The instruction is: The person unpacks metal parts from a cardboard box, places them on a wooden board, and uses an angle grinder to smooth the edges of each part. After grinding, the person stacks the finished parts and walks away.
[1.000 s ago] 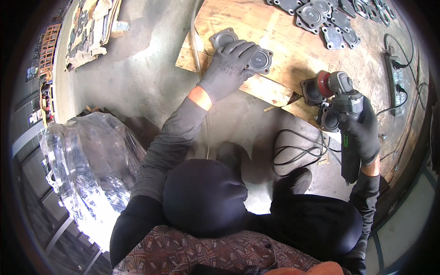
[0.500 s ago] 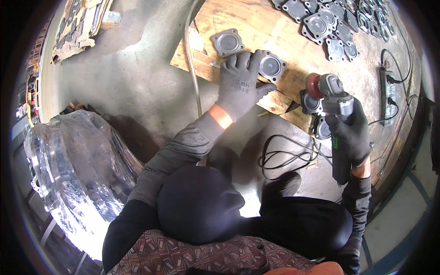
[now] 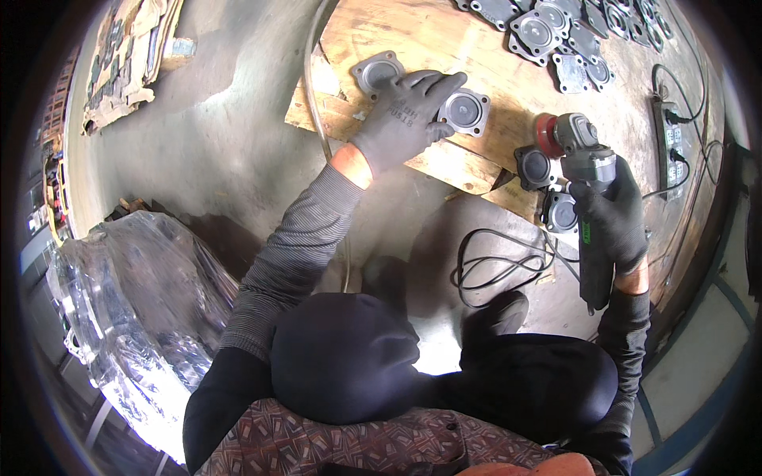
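Metal plate (image 3: 463,111) on the desk (image 3: 405,36) is now pinched by the left grip (image 3: 397,123), spread just before, so it seems held still, while the right grip (image 3: 623,222) squeezes the grinder (image 3: 589,164), red disc (image 3: 546,135) off the plate.

Free lane — metal plate (image 3: 464,112) left, grinder (image 3: 591,166) right

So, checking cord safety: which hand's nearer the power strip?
Right. The right hand, gripping the grinder, is left of the power strip; the left hand is much farther left, near a metal plate.
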### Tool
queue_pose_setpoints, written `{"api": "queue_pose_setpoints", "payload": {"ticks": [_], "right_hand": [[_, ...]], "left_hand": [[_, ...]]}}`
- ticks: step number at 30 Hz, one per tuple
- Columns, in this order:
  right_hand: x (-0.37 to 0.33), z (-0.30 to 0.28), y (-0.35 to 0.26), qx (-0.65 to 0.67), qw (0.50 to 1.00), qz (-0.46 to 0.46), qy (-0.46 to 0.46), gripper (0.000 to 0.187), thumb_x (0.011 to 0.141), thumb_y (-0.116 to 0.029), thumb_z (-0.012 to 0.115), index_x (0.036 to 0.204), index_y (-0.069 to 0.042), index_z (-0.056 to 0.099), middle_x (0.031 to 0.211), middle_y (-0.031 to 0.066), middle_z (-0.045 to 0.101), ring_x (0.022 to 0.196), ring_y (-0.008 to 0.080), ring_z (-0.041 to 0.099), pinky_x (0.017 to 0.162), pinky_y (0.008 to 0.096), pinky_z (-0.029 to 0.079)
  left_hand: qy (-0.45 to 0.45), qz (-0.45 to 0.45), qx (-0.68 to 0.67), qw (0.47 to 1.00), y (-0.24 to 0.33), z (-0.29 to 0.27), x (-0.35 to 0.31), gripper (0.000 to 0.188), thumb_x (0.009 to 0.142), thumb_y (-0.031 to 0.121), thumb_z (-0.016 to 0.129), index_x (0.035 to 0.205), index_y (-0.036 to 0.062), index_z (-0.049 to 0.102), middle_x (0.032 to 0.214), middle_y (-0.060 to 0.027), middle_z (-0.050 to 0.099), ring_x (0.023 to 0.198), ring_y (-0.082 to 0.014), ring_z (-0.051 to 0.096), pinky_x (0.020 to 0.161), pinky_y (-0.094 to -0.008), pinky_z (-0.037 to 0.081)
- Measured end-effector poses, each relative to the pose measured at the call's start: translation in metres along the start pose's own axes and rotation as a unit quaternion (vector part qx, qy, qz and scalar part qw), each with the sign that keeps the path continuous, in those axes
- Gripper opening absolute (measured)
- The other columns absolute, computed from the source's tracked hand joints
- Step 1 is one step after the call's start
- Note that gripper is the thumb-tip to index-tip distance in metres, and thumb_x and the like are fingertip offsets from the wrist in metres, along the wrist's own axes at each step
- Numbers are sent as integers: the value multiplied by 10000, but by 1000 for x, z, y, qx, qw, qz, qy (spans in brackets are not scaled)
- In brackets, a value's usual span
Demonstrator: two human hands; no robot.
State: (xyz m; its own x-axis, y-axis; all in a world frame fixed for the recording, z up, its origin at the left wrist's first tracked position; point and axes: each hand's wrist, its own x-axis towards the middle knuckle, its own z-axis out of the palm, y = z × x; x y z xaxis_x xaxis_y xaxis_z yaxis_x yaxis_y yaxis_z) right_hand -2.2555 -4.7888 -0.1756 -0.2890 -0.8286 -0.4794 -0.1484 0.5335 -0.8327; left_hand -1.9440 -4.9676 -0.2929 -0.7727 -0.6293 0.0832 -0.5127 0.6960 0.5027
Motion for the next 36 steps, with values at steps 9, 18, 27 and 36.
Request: {"api": "queue_pose_setpoints", "payload": {"ticks": [9, 18, 27, 36], "right_hand": [[1, 11, -14, -16, 999, -20, -23, 574, 899, -135, 871, 1395, 23, 629, 1207, 111, 775, 1039, 169, 742, 921, 340, 610], [27, 56, -61, -169, 982, -40, -78, 625, 842, -235, 925, 1342, 17, 646, 1118, 162, 810, 1012, 221, 771, 910, 382, 614], [43, 79, -79, -312, 944, -50, -92, 619, 844, -276, 923, 1320, 0, 638, 1009, 165, 807, 898, 260, 793, 840, 405, 622], [43, 85, -78, -318, 942, -47, -100, 610, 843, -256, 922, 1321, 2, 645, 1029, 158, 808, 911, 237, 786, 835, 399, 623]], "left_hand": [[51, -23, -41, 998, 7, 9, -7, 919, 881, 270, 924, 1672, 134, 476, 1541, -152, 600, 1479, -353, 509, 1239, -518, 401], [59, -63, -77, 993, 5, 15, -11, 969, 878, 188, 911, 1705, 142, 408, 1538, -150, 619, 1473, -384, 510, 1256, -539, 388], [65, -61, -96, 991, 2, 17, -13, 1022, 892, 111, 876, 1752, 154, 326, 1534, -158, 625, 1478, -385, 524, 1282, -543, 372], [71, -55, -115, 989, 1, 16, -11, 1063, 884, 97, 883, 1769, 166, 299, 1535, -149, 627, 1491, -374, 506, 1293, -525, 373]]}}
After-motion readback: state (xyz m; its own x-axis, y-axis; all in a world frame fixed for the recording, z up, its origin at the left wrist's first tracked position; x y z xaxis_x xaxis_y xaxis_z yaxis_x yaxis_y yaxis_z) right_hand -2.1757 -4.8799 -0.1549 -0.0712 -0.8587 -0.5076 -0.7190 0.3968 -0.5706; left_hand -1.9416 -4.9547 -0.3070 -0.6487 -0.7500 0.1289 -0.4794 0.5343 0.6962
